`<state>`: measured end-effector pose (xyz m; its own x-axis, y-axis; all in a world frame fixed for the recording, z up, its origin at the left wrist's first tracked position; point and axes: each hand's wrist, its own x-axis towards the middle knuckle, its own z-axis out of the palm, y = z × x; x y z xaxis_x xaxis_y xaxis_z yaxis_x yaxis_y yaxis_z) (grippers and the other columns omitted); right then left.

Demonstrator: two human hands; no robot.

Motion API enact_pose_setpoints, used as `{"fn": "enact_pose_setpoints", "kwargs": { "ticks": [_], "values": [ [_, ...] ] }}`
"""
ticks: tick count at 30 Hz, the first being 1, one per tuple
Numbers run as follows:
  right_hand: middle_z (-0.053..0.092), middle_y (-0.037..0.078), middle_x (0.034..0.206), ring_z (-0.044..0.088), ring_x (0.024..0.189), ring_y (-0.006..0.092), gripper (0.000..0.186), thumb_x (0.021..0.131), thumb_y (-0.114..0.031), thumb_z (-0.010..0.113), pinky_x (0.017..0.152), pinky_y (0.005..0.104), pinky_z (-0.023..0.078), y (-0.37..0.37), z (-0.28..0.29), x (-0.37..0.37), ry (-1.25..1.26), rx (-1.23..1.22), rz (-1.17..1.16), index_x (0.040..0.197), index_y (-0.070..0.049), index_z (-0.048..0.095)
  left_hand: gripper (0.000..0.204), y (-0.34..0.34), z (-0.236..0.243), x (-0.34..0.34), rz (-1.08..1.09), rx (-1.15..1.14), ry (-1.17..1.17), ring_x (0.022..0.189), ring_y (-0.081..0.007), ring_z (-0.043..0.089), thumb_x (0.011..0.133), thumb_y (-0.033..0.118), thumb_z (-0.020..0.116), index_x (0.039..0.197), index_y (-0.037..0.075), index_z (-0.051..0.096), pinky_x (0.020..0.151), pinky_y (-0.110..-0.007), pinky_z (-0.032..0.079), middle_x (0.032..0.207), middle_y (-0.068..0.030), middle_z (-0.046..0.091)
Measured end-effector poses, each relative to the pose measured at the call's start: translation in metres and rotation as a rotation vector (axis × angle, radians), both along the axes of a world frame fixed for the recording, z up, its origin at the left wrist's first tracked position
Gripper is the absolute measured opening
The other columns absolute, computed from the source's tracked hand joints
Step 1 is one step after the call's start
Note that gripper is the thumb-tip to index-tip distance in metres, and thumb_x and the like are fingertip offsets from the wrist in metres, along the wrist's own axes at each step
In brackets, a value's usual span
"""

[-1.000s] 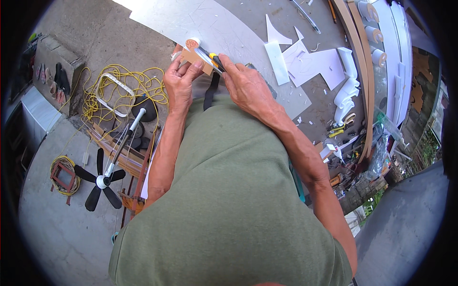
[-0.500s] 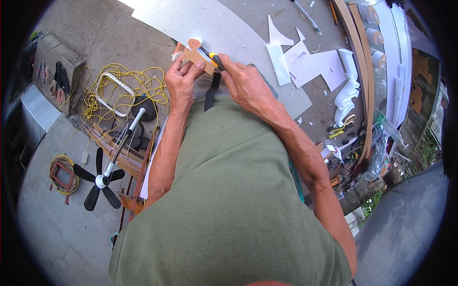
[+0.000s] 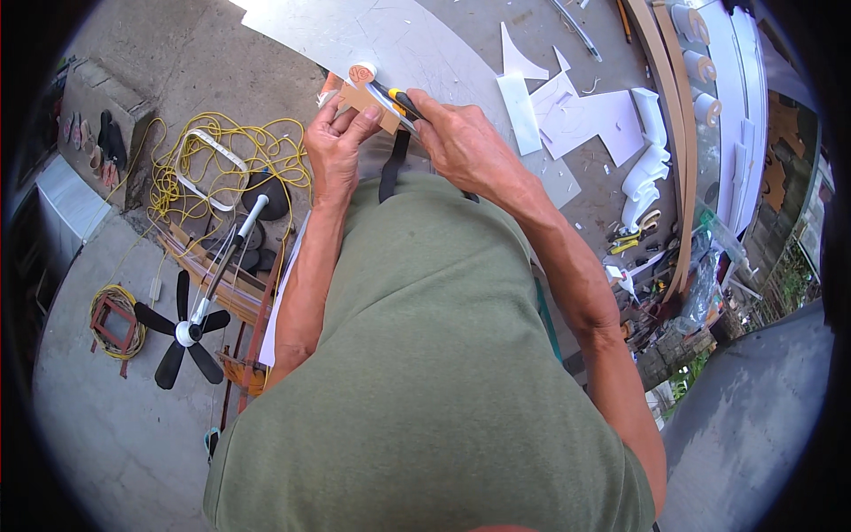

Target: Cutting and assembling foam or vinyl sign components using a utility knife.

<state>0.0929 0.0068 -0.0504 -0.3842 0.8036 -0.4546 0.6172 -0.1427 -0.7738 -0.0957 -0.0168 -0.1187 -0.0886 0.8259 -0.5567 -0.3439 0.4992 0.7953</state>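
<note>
Between the thumb and fingers of my left hand point(image 3: 333, 155) is a small piece of brown board point(image 3: 388, 117) with a notched edge. My right hand point(image 3: 474, 146) is wrapped round a yellow-and-black utility knife point(image 3: 404, 100). The knife lies against the far right edge of the board, beside a thin white strip; its blade is hard to make out. Just beyond the board, a small white roll with an orange, marked top point(image 3: 362, 74) stands at the edge of a scratched, pale sheet point(image 3: 425, 44).
White offcuts point(image 3: 567, 115) and a curled white strip point(image 3: 645, 177) lie on the table at right, near yellow-handled scissors point(image 3: 626, 239). Long brown strips point(image 3: 678, 133) and several tape rolls point(image 3: 700, 66) line the far right. Floor at left holds tangled yellow cord point(image 3: 235, 133) and a black-bladed fan point(image 3: 184, 333).
My right hand and the knife have shifted slightly up and to the left along the board. My left hand keeps its grip, with the board barely moved.
</note>
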Motion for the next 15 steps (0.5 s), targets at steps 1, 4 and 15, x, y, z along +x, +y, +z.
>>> {"fn": "enact_pose_setpoints", "kwargs": {
  "ticks": [1, 4, 15],
  "values": [
    [0.064, 0.030, 0.077, 0.065, 0.072, 0.0476, 0.029, 0.095, -0.008, 0.054, 0.063, 0.0532, 0.048, -0.0001, -0.0006, -0.0001, 0.001, 0.044, 0.006, 0.120, 0.006, 0.048, 0.051, -0.0005, -0.0005, 0.0001, 0.004, -0.001, -0.001, 0.095, -0.0212, 0.070, 0.086, 0.004, 0.074, 0.130, -0.012, 0.052, 0.080, -0.032, 0.061, 0.110, -0.0208, 0.069],
    [0.064, 0.030, 0.077, 0.065, 0.072, 0.0477, 0.029, 0.095, -0.008, 0.054, 0.063, 0.0532, 0.049, -0.0003, 0.0019, -0.0013, 0.005, 0.052, -0.017, 0.119, 0.006, 0.048, 0.051, 0.0002, -0.0002, -0.0017, -0.001, -0.003, 0.007, 0.096, -0.0210, 0.070, 0.086, 0.005, 0.075, 0.129, -0.012, 0.053, 0.080, -0.032, 0.061, 0.110, -0.0207, 0.069],
    [0.067, 0.028, 0.086, 0.066, 0.075, 0.0432, 0.033, 0.098, -0.008, 0.052, 0.067, 0.0507, 0.046, 0.0038, 0.0065, -0.0028, -0.011, -0.109, -0.003, 0.130, -0.001, 0.051, 0.051, 0.0010, -0.0013, -0.0014, -0.021, 0.009, 0.015, 0.096, -0.0207, 0.070, 0.086, 0.006, 0.075, 0.129, -0.012, 0.053, 0.081, -0.031, 0.060, 0.110, -0.0204, 0.069]
  ]
}}
